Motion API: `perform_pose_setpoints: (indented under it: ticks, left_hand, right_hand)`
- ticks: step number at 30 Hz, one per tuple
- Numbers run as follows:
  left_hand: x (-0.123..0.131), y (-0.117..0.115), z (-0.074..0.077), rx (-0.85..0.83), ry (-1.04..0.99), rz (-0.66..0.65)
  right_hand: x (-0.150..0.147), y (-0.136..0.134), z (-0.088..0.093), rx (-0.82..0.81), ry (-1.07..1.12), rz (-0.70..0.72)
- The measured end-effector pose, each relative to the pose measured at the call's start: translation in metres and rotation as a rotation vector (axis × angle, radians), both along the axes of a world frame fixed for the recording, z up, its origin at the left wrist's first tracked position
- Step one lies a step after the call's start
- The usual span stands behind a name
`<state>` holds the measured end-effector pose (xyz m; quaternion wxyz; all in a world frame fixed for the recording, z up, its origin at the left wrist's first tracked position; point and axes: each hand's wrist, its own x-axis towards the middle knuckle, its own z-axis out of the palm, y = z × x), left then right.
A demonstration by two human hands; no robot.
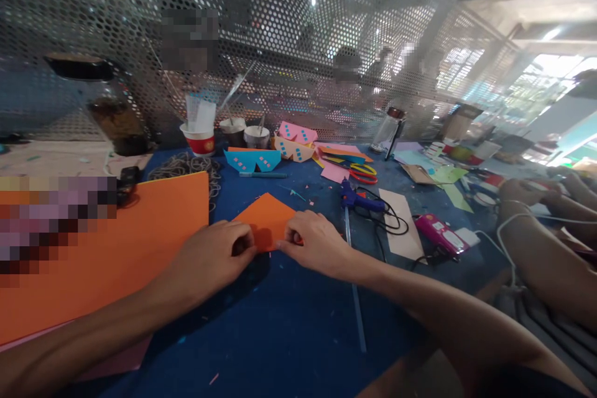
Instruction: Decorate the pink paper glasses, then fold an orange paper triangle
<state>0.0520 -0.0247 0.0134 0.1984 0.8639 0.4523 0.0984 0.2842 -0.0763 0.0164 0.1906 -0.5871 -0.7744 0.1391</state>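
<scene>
A small piece of orange paper [267, 216] with a pointed far edge lies on the blue table between my hands. My left hand [219, 250] has its fingers curled, thumb and fingertips pinching the paper's near left edge. On the near right edge, my right hand [318, 245] pinches the same paper in a like way. Just beyond are a blue folded paper piece [254, 160] with small pink squares and a teal pen [263, 175]. Right of my right hand sits a blue glue gun [366, 201] with a long clear glue stick [357, 298] near it.
Large orange sheets [116, 249] cover the left side. Behind are a red and white cup [199, 140], yellow and red scissors [364, 173] and a glass bottle [385, 130]. A pink power box [438, 235] lies right, near another person's arms [536, 230]. A perforated metal screen stands behind.
</scene>
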Motion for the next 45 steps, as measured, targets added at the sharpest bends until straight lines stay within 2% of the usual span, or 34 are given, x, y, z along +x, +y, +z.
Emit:
perform_pose_setpoints:
  ticks: [7,14,28,45]
  left_hand:
    - [0.004,0.002,-0.003,0.073,0.029,-0.037]
    - [0.006,0.000,-0.001,0.082,0.033,0.008]
    - [0.001,0.003,-0.005,0.037,-0.063,0.006]
    - [-0.005,0.007,-0.009,-0.024,-0.064,-0.011]
  right_hand:
    - [-0.010,-0.002,-0.006,0.031,-0.013,-0.059]
    - [-0.014,-0.004,-0.013,0.086,-0.037,-0.087]
    - [-0.008,-0.008,-0.004,0.033,-0.028,-0.056]
    - [0.007,-0.009,0.004,-0.022,-0.039,-0.027]
